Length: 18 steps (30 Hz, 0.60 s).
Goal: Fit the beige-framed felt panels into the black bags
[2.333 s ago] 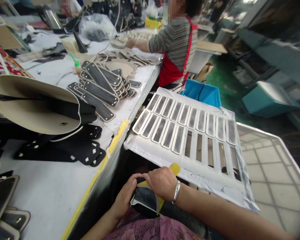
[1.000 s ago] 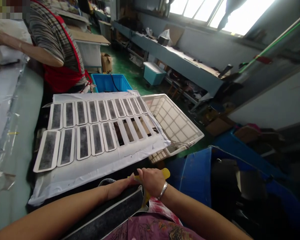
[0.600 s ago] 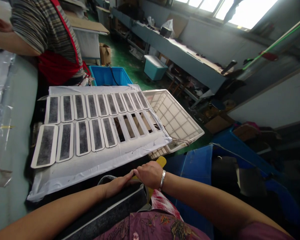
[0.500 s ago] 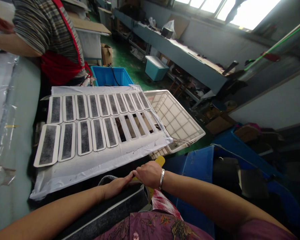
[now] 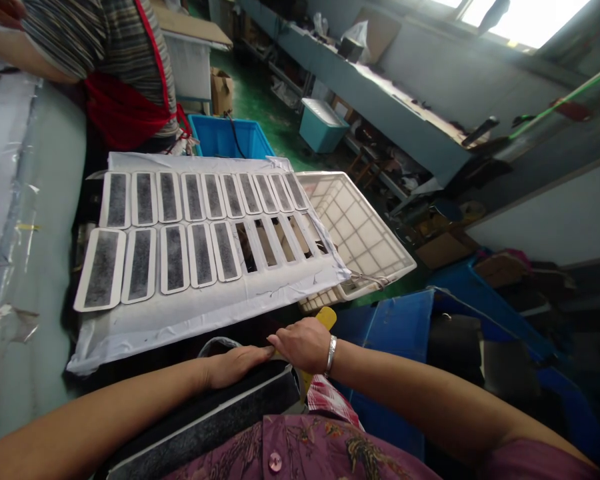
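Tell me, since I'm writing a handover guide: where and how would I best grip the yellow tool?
Probably pinch the rounded upper end of the yellow tool, coming from the far side, opposite the shirt: that end juts out bare beyond the right hand, which covers the middle.

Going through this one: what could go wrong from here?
The yellow tool in the right hand sits close to the left hand, so a slip might catch it. The dark, pale-edged piece beneath the left hand could shift if pressed unevenly. The strips on the white-covered rack lie just beyond the hands, so a knock might disturb them.
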### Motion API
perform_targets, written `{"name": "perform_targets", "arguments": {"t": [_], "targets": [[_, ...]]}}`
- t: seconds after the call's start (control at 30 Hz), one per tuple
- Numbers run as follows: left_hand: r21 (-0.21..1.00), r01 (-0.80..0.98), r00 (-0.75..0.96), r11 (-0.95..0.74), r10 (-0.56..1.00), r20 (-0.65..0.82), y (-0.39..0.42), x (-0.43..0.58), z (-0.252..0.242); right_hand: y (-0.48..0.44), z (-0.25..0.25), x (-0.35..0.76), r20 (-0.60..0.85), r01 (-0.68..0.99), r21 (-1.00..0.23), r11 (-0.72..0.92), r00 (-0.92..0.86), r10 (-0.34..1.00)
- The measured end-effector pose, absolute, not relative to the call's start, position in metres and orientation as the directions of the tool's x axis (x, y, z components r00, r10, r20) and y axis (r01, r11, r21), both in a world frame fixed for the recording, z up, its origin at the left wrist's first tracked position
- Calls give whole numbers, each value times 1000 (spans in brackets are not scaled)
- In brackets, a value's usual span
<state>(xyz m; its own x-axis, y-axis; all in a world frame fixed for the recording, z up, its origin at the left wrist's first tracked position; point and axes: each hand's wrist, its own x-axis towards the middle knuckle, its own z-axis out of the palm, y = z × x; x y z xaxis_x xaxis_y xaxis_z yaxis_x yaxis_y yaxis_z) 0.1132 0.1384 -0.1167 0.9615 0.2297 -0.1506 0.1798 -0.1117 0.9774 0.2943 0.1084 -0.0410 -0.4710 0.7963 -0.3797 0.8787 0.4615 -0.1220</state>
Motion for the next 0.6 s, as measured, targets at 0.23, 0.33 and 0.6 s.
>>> {"name": "perform_targets", "arguments": {"t": [0.23,0.33,0.6], "targets": [[972,231,950,-41,228,-216,142,118,-94,105,-40,297,-352,879,-104,464,-469,810],[974,225,956,-24,199,-216,142,122,-87,103,-41,299,-361,876,-100,472,-474,803],[965,234,960,-121,184,-210,144,123,-84,98,-39,302,-378,880,-95,465,-464,801]]}}
